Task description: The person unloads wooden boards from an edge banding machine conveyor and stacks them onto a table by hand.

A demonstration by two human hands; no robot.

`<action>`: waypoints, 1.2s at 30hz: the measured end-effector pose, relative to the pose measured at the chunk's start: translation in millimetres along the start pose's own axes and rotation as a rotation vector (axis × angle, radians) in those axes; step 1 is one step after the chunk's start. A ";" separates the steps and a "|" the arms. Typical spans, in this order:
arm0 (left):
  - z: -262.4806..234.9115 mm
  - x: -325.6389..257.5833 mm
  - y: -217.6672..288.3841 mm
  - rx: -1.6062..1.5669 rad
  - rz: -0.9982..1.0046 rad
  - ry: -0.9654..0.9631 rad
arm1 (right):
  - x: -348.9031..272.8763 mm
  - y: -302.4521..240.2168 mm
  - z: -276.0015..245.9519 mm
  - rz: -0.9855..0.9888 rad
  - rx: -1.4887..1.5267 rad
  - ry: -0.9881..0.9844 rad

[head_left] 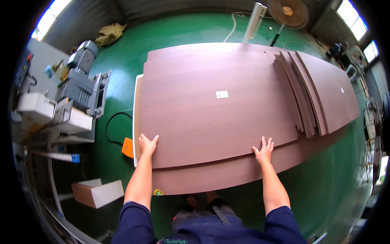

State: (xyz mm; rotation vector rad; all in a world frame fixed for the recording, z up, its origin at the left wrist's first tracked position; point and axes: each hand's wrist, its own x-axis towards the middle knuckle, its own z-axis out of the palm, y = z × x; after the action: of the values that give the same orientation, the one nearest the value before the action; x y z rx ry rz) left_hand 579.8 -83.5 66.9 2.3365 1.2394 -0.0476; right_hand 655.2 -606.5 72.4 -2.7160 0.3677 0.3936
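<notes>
Here, looking down from my head camera, I see a large reddish-brown wood-grain panel (211,105) lying flat on top of a stack of similar boards, above a green floor (118,69). Its near edge sits back from the near edge of the lower panel (211,177) beneath it, so a strip of that lower board shows towards me. To the right, several narrower brown boards (308,93) lie fanned and overlapping on the same stack. A small white label (222,94) sits near the middle of the top panel.

As I judge it, the top panel is not yet squared with the one below, and nothing is lifted; the handling looks barely begun.

My left hand (147,145) rests at the panel's near left corner, fingers spread and flat, palm down, gripping nothing that I can see. My right hand (264,151) lies the same way on the near edge further right, fingers splayed, pressing on the face rather than curling under it. Both forearms reach straight forward, roughly parallel, well apart.

To the left stands a grey machine with a motor (79,85), an orange foot switch (128,147) on the floor, and an open cardboard box (97,193).
</notes>
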 end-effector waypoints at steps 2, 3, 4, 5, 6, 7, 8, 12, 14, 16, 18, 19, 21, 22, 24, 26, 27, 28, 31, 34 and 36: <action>3.2 2.5 -12.6 -0.058 0.032 0.001 | -0.2 -7.4 -2.1 0.051 -0.136 -0.019; 1.1 3.8 -21.3 -0.124 0.047 -0.014 | -2.3 -13.4 -4.7 0.063 -0.186 -0.052; -1.4 3.7 -30.2 -0.192 0.061 -0.023 | -4.2 -17.8 -7.3 0.067 -0.212 -0.054; -4.0 0.5 -39.9 -0.251 0.061 -0.033 | -6.3 -20.8 -6.9 0.064 -0.240 -0.060; -4.9 -4.7 -48.4 -0.313 0.065 -0.040 | -4.8 -15.0 -0.4 0.060 -0.263 -0.023; -7.0 -15.2 -59.8 -0.339 0.062 -0.055 | -3.7 -8.9 10.7 0.048 -0.285 0.015; -13.8 -35.4 -68.2 -0.348 0.092 -0.068 | -10.1 -5.4 19.8 -0.003 -0.281 0.057; -34.5 -133.2 -145.3 -0.491 0.016 0.002 | -69.9 -31.9 51.1 -0.235 -0.255 0.091; -22.0 -191.9 -218.8 -0.499 -0.120 0.030 | -115.7 -69.3 70.9 -0.406 -0.222 0.034; -6.1 -260.3 -297.2 -0.372 -0.327 -0.105 | -157.6 -111.5 89.1 -0.540 -0.194 -0.035; 7.1 -329.5 -365.8 -0.294 -0.488 -0.348 | -192.5 -152.5 103.1 -0.645 -0.162 -0.091; 6.1 -356.4 -388.5 -0.260 -0.543 -0.476 | -198.0 -166.5 113.9 -0.703 -0.141 -0.099; 14.0 -399.5 -439.0 -0.190 -0.621 -0.606 | -208.5 -199.9 127.3 -0.774 -0.158 -0.094; 15.7 -417.1 -458.4 -0.234 -0.673 -0.606 | -212.8 -213.7 131.1 -0.775 -0.173 -0.093; 15.1 -429.3 -491.5 -0.352 -0.725 -0.527 | -222.0 -244.5 135.3 -0.779 -0.196 -0.083; 16.1 -433.9 -520.4 -0.490 -0.741 -0.352 | -232.2 -258.9 144.1 -0.774 -0.258 -0.106; 17.2 -432.6 -533.9 -0.486 -0.750 -0.259 | -239.2 -264.4 149.0 -0.754 -0.292 -0.147; 14.5 -424.2 -533.8 -0.693 -0.810 -0.127 | -243.9 -266.1 153.3 -0.769 -0.297 -0.146; -24.6 -376.2 -505.2 -1.067 -0.818 0.061 | -244.8 -261.2 166.4 -0.683 -0.412 -0.064; -43.2 -362.5 -487.9 -1.133 -0.708 0.181 | -254.0 -279.2 168.2 -0.653 -0.410 -0.053; -31.1 -365.5 -501.9 -1.196 -0.636 0.224 | -254.5 -296.2 177.4 -0.727 -0.371 0.001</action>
State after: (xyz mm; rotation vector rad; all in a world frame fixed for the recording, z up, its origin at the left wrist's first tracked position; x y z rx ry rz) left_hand -35.4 -116.8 -16.5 0.9122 1.4723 0.5856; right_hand 470.0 -220.1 90.0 -2.9453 -0.7516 0.2620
